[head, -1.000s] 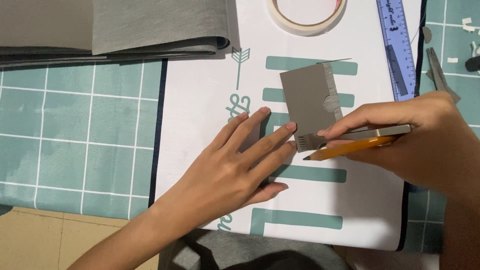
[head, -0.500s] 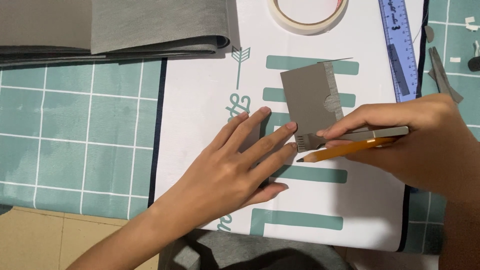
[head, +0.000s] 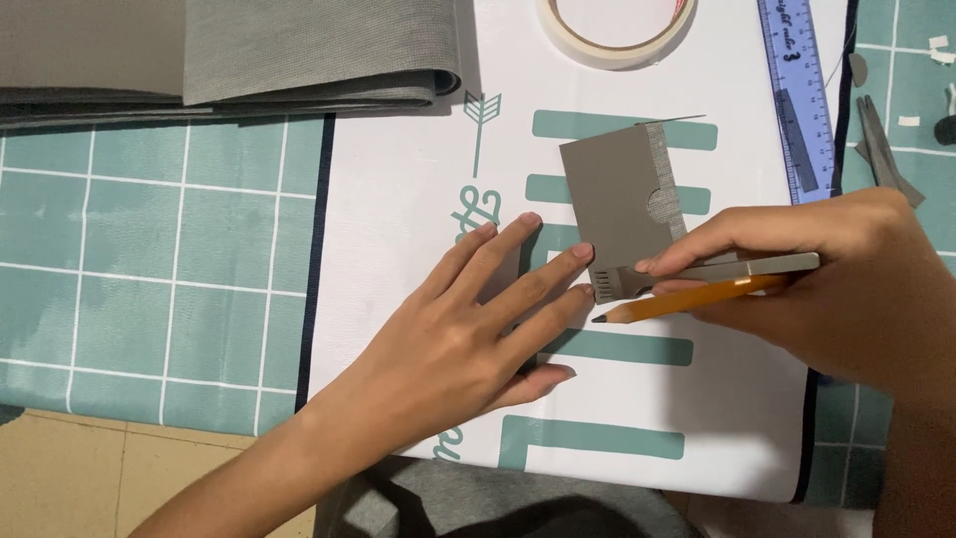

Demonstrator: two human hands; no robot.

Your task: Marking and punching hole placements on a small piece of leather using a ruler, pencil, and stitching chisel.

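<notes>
Head view: left hand (head: 468, 329) flat, fingers spread, fingertips pinning the grey piece (head: 619, 204) near the mat's (head: 398, 299) middle. Right hand (head: 836, 274) is closed around a pronged punch (head: 697, 271) and a pencil (head: 687, 299) together, prongs on the piece's lower edge. Risks: light fingertip hold may let the piece slide, skewing the holes; the prongs sit close to the left fingertips. No containers visible. Tape roll (head: 617, 30) and ruler (head: 797, 100) lie at the far edge.
</notes>
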